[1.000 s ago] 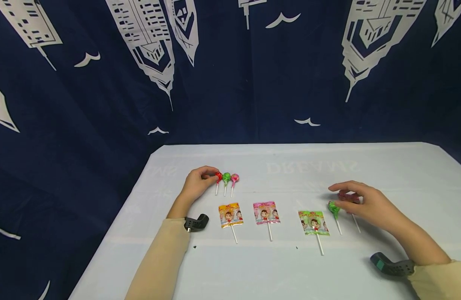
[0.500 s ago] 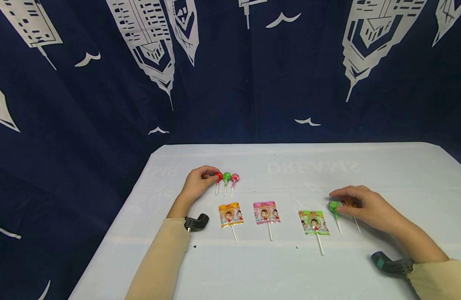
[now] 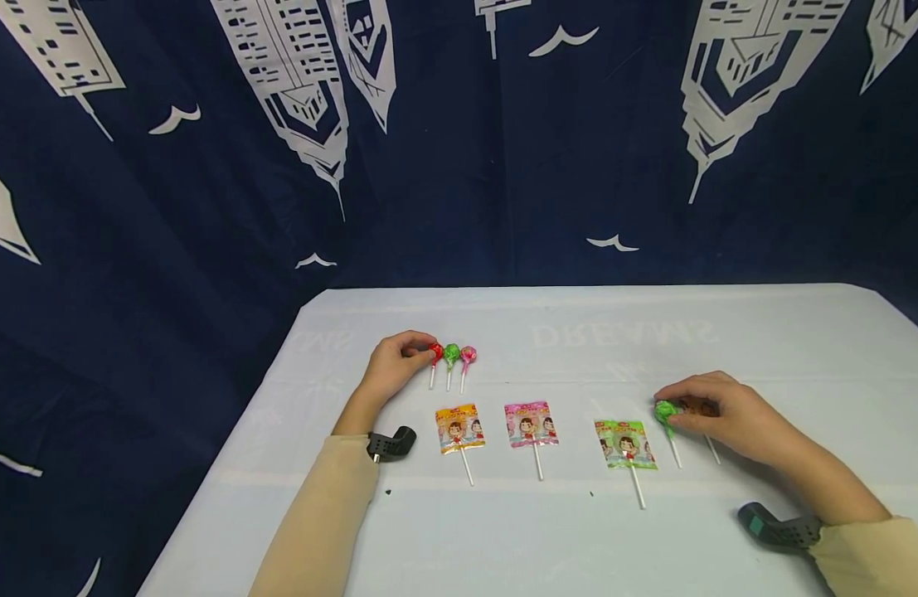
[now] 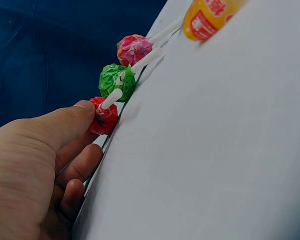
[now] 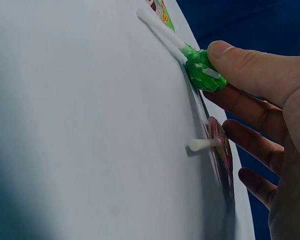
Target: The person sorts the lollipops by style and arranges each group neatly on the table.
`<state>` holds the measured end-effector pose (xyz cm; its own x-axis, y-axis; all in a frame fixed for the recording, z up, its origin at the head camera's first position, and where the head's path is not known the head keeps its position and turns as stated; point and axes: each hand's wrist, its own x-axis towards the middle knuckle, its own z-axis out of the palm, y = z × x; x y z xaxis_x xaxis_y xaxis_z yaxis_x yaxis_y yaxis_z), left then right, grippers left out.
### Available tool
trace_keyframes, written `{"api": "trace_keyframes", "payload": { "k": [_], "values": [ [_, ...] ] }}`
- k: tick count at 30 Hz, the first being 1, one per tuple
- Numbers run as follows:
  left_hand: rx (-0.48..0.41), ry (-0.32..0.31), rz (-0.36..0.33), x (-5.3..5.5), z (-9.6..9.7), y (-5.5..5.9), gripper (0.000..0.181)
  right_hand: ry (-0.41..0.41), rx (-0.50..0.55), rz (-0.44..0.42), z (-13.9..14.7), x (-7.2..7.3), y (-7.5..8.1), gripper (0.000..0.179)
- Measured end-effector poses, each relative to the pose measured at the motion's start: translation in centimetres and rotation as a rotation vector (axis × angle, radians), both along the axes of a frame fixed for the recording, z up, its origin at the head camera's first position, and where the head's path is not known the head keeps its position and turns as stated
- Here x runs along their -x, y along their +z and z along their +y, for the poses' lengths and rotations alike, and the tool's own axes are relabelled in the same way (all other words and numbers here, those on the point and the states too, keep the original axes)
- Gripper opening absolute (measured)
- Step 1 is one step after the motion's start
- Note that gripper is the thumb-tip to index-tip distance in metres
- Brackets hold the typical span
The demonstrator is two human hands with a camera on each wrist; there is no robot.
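With thumb and index finger, my left hand (image 3: 394,362) pinches a red round lollipop (image 4: 106,119) by its wrapped head. Beside it, a green lollipop (image 3: 450,353) and a pink lollipop (image 3: 468,355) lie in a row, sticks toward me. On the right, my right hand (image 3: 735,412) pinches another green lollipop (image 5: 204,72) between thumb and index finger; its stick lies along the table. Under that hand's other fingers is a flat lollipop (image 5: 221,150) in a reddish-brown wrapper, partly hidden in the head view.
Across the middle of the white table (image 3: 503,539) lie flat wrapped lollipops: an orange one (image 3: 459,428), a pink one (image 3: 531,424) and a light green one (image 3: 625,444). A dark blue printed curtain (image 3: 459,207) hangs behind the table's far edge.
My right hand has come down slightly, and its thumb and index finger have closed on the green lollipop. The left hand stays in place on the red lollipop.
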<state>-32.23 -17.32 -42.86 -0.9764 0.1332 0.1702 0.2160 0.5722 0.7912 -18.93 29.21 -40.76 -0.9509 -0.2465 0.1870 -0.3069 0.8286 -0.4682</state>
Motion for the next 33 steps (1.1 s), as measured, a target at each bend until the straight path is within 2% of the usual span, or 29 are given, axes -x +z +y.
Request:
{"api": "trace_keyframes", "payload": {
  "k": [5, 18, 33],
  "values": [
    [0.003, 0.0, 0.001, -0.02, 0.03, -0.01, 0.023, 0.002, 0.001, 0.027, -0.02, -0.07, -0.04, 0.029],
    [-0.004, 0.003, -0.002, -0.06, -0.01, 0.08, 0.023, -0.006, -0.007, 0.012, -0.21, 0.02, -0.06, 0.031],
    [0.007, 0.0, 0.001, 0.01, -0.04, 0.01, 0.023, -0.016, 0.004, 0.068, -0.39, -0.1, -0.27, 0.025]
  ]
}}
